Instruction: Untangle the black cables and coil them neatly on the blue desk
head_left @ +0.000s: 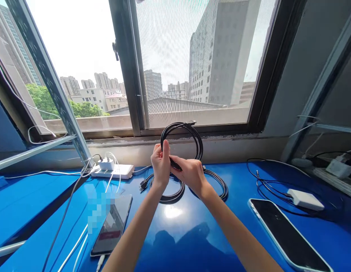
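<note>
A coiled black cable (199, 143) is held up in front of me in a round loop, with a plug at its top. My left hand (160, 164) grips the left side of the coil, its thumb pointing up. Pressed against the bottom of the loop, my right hand (192, 173) pinches the cable with thumb and fingers close to the left hand. Below the hands, two more coiled black cables lie on the blue table, one to the left (172, 198) with a black connector and one to the right (224, 187). My wrists partly cover both.
On the left are a tablet-like device (111, 226) with a white cable and a power strip (124, 172) holding a white charger (106, 164). To the right lie a phone (288, 230), a white adapter (305, 199) and loose black cables. A window (198, 56) stands behind the blue table (175, 234).
</note>
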The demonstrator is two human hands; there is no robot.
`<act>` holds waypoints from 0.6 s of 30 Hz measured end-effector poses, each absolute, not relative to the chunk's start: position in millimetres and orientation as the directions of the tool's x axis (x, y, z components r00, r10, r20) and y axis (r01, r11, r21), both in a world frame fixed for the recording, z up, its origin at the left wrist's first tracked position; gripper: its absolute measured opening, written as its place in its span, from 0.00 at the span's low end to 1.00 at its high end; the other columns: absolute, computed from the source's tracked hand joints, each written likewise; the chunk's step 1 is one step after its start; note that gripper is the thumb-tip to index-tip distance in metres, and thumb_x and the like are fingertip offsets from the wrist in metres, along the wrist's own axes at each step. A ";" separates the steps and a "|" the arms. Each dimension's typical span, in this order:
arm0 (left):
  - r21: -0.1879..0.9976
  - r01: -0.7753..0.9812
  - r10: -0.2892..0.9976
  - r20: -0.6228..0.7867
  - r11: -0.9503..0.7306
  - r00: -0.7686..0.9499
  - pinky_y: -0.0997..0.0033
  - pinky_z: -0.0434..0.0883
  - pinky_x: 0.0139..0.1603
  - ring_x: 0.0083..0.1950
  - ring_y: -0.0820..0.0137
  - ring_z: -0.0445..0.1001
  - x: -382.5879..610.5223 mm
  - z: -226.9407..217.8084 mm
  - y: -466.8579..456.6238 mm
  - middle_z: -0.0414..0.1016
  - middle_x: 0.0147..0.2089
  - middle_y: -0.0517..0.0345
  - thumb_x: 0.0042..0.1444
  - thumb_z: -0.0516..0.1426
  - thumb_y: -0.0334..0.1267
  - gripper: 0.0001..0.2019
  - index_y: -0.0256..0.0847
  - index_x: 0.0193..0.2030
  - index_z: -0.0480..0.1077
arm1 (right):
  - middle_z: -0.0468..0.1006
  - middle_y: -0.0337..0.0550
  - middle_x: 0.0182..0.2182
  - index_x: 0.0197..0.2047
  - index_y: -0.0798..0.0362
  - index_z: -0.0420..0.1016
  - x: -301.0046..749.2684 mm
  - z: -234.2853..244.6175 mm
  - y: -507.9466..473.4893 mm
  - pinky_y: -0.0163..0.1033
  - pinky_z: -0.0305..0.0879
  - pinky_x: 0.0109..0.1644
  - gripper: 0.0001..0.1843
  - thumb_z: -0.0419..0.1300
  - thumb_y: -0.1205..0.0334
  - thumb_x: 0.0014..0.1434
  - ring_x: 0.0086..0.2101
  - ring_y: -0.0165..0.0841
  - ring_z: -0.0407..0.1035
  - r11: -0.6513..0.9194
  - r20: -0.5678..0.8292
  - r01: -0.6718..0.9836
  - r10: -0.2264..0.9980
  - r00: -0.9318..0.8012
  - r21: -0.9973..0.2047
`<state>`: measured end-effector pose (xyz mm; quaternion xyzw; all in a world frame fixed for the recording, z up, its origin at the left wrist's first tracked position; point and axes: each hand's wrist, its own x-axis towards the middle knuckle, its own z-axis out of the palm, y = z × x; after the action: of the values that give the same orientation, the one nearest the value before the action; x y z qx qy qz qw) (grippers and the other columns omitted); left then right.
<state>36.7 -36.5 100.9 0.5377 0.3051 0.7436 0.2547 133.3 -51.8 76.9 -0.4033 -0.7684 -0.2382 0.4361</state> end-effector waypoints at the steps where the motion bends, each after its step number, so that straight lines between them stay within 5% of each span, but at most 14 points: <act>1: 0.721 -0.083 0.710 0.645 -0.688 -0.283 0.75 0.62 0.27 0.26 0.75 0.59 34.1 112.2 -36.6 0.57 0.22 0.62 0.50 0.52 0.65 0.29 0.40 0.16 0.57 | 0.81 0.39 0.26 0.44 0.51 0.78 129.8 89.6 -53.8 0.29 0.55 0.25 0.12 0.56 0.59 0.61 0.23 0.26 0.72 0.584 0.875 0.811 0.409 -0.261 -0.031; 7: 0.746 -0.204 0.773 0.609 -0.634 -0.175 0.77 0.56 0.20 0.21 0.78 0.54 16.2 160.1 -40.0 0.53 0.19 0.66 0.42 0.58 0.66 0.29 0.40 0.18 0.58 | 0.78 0.37 0.22 0.35 0.49 0.79 108.5 145.4 -67.4 0.29 0.50 0.24 0.10 0.58 0.55 0.58 0.23 0.27 0.71 0.580 0.854 0.758 0.517 -0.061 -0.297; 11: 0.799 -0.096 0.804 0.591 -0.594 -0.056 0.77 0.57 0.20 0.21 0.78 0.58 6.3 159.6 -35.6 0.59 0.18 0.64 0.46 0.59 0.61 0.24 0.40 0.20 0.63 | 0.77 0.35 0.21 0.30 0.50 0.78 104.1 146.1 -63.1 0.30 0.54 0.25 0.10 0.62 0.52 0.53 0.23 0.28 0.72 0.604 0.772 0.635 0.635 -0.019 -0.481; 18: 0.770 -0.017 0.755 0.620 -0.637 -0.213 0.73 0.63 0.19 0.21 0.73 0.65 -3.9 148.8 -11.7 0.66 0.21 0.58 0.55 0.55 0.57 0.21 0.41 0.23 0.67 | 0.78 0.39 0.23 0.40 0.53 0.77 123.3 141.0 -41.9 0.33 0.67 0.28 0.16 0.55 0.51 0.59 0.23 0.29 0.73 0.669 0.672 0.228 0.737 -0.073 -0.708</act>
<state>-3.9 -11.7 148.8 0.5648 0.3266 0.7069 0.2732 123.3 -41.9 141.0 -0.3447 -0.6997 0.2166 0.5871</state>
